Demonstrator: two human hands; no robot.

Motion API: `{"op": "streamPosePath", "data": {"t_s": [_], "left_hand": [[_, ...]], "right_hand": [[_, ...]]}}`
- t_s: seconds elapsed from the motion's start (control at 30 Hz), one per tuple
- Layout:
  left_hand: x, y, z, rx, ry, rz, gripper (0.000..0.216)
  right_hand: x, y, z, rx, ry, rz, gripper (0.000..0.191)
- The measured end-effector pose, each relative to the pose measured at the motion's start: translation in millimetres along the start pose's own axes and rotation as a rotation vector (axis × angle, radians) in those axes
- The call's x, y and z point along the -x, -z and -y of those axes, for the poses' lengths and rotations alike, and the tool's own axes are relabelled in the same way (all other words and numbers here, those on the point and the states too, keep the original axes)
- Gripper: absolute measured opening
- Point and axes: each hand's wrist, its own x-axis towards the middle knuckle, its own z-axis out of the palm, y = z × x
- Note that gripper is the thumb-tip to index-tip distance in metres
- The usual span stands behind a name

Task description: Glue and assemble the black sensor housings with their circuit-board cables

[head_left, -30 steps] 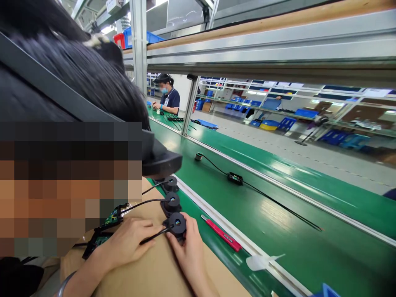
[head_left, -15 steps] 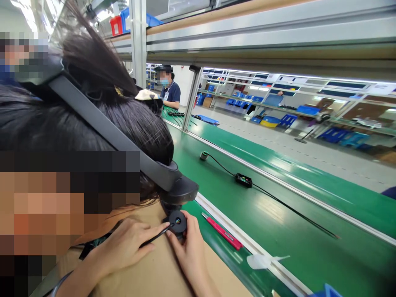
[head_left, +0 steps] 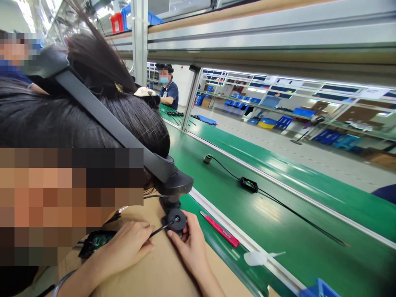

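We see a long green conveyor belt (head_left: pixel 278 222) running past a tan cardboard-covered tabletop (head_left: pixel 161 276). On the tabletop, near its belt edge, sits a small black ring-shaped coil w/ a round centre hole (head_left: pixel 176 220), matte, a thin black lead (head_left: pixel 159 231) leaving its left side. Right hand (head_left: pixel 192 247): fingers touch the coil's lower edge, grip unclear. Left hand (head_left: pixel 126 247): fingers curled over the lead; can't tell if pinching. Beside it, a green circuit board (head_left: pixel 95 241). A red-handled tool (head_left: pixel 221 229) lies on the belt's edge.
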Motion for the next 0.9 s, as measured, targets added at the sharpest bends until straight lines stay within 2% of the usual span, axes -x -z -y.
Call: {"op": "streamPosePath", "data": {"t_s": [0.37, 0.67, 0.77, 0.9], "left_hand": [[1, 3, -1, 0.007, -0.019, -0.006, 0.007], [-1, -4, -1, 0.021, -0.045, -0.053, 0.007], [5, 2, 11, -0.036, -0.124, -0.088, 0.011], [19, 24, 30, -0.113, -0.307, -0.110, 0.032]], "right_hand": [[-2, 1, 2, -0.012, -0.002, -0.007, 0.040], [-2, 2, 1, -0.008, -0.003, 0.009, 0.041], [-2, 2, 2, -0.008, 0.002, 0.009, 0.040], [-1, 3, 5, -0.015, 0.022, -0.001, 0.038]]}}
